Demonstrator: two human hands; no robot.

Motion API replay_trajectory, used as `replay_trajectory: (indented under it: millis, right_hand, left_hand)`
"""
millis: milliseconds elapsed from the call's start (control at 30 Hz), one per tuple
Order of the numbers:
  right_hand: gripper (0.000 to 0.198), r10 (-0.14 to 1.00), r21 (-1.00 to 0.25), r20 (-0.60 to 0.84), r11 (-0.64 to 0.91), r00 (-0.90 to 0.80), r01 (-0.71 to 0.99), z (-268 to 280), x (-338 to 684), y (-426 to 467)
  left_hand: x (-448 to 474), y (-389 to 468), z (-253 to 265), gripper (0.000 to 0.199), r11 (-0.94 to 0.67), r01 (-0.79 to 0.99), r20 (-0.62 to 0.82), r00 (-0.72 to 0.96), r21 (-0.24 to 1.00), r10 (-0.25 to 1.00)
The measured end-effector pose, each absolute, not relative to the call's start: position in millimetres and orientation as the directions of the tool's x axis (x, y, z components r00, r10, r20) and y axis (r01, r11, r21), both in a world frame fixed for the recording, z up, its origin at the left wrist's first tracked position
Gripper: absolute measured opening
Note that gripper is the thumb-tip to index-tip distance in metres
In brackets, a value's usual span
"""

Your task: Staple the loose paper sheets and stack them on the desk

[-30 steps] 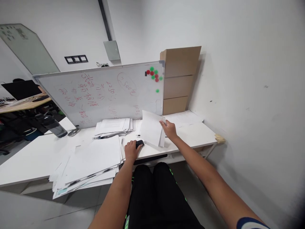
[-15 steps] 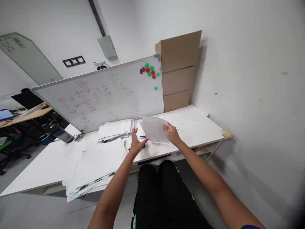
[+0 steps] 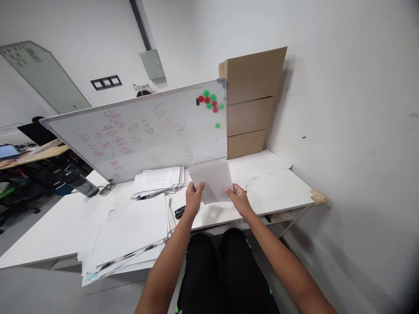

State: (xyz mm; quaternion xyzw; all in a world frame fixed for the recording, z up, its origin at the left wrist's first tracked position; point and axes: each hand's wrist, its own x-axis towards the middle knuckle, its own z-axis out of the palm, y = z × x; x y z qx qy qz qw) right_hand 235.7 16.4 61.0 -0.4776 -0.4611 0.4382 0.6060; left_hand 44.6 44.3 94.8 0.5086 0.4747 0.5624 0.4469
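Between my two hands a paper sheet [image 3: 214, 181] is held up above the desk, its far edge tilted upward; whether it is one sheet or several, I cannot tell. My left hand [image 3: 194, 198] grips its left edge, thumb on top. On the right edge, my right hand [image 3: 239, 199] pinches it the same way. Just left of my left wrist lies a black stapler-like object [image 3: 180, 212]. A large pile of papers [image 3: 134, 231] spreads to the left, overhanging the front edge, and a smaller paper stack [image 3: 157, 181] sits behind it.
A whiteboard [image 3: 176, 144] with red writing and round magnets stands along the desk's back. Stacked cardboard boxes [image 3: 250, 115] rise beside it against the wall. Loose sheets [image 3: 262, 165] lie at the back right of the white desk [image 3: 275, 192]. A dark bottle [image 3: 80, 182] stands at left.
My left hand, open and apart from the paper before, has closed on its left edge. The sheet has turned to face me more squarely. The view has shifted slightly.
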Motion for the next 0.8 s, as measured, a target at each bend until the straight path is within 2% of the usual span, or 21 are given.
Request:
replay_trajectory:
  millis: [200,300,400,500,667,800]
  right_hand:
    - [0.035,0.945,-0.988,0.136,0.152,0.297,-0.032,49,222,15]
    - [0.036,0.957,-0.989,0.146,0.136,0.251,0.055,48,222,11]
    - [0.043,0.961,-0.983,0.181,0.171,0.208,0.063,45,227,8]
    - [0.043,0.946,-0.977,0.213,0.212,0.245,0.031,36,231,7]
    - [0.035,0.922,-0.972,0.235,0.224,0.308,0.072,23,232,5]
    - [0.035,0.943,-0.98,0.195,0.177,0.27,0.091,20,232,5]
  left_hand:
    - [52,38,77,0.06,-0.086,-0.12,0.08,-0.058,0.989,0.995]
    - [45,40,65,0.056,-0.026,-0.035,0.025,-0.025,0.999,0.999]
    - [40,41,57,0.054,-0.049,0.063,0.048,0.02,0.997,0.999]
    - [40,37,55,0.053,-0.088,0.094,0.083,0.053,0.992,0.995]
    - [46,26,58,0.049,-0.127,0.126,0.12,0.061,0.984,0.991]
    - [48,24,60,0.046,-0.152,0.169,0.137,0.096,0.974,0.986]
